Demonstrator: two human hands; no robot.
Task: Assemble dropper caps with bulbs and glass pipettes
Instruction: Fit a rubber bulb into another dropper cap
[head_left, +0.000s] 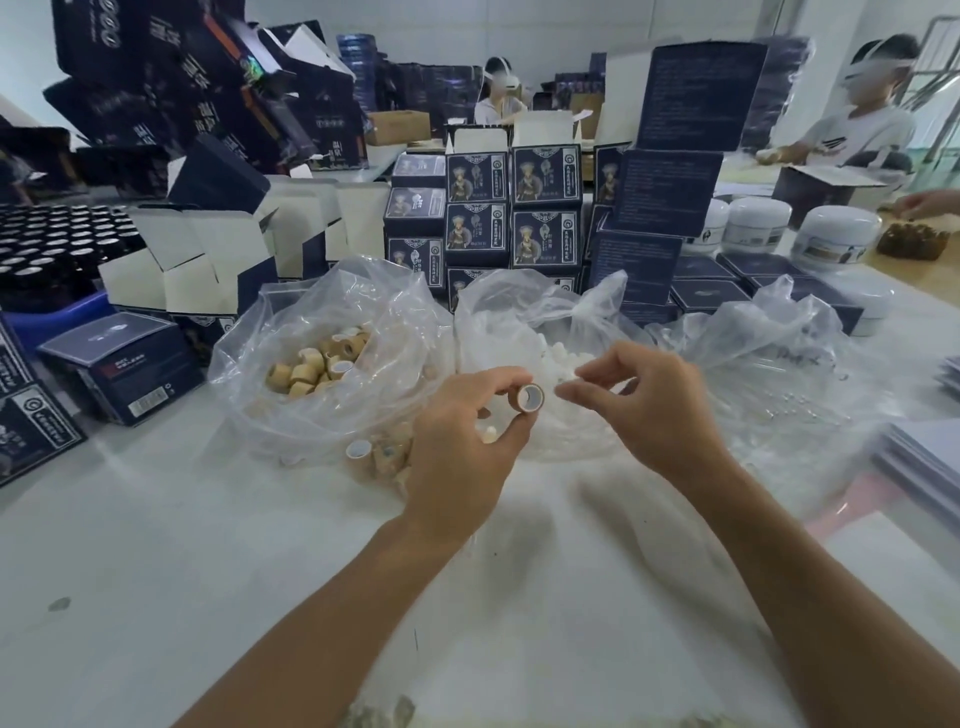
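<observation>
left hand (457, 441) pinches a tan dropper cap (530, 398) above the white table (156, 571), open end facing the right hand (644, 405), whose fingertips pinch a small white bulb (567, 381) just beside it; bag of caps (311, 364) at left.

Your left hand (462, 441) pinches a tan cap (530, 398) while your right hand (644, 405) holds a white bulb (569, 382) beside it, above the tabletop (260, 545)

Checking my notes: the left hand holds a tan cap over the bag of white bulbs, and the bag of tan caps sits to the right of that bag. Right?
Not quite. The head view shows the bag of tan caps to the left of the bag of white bulbs. The left hand does hold a tan cap over it.
</observation>
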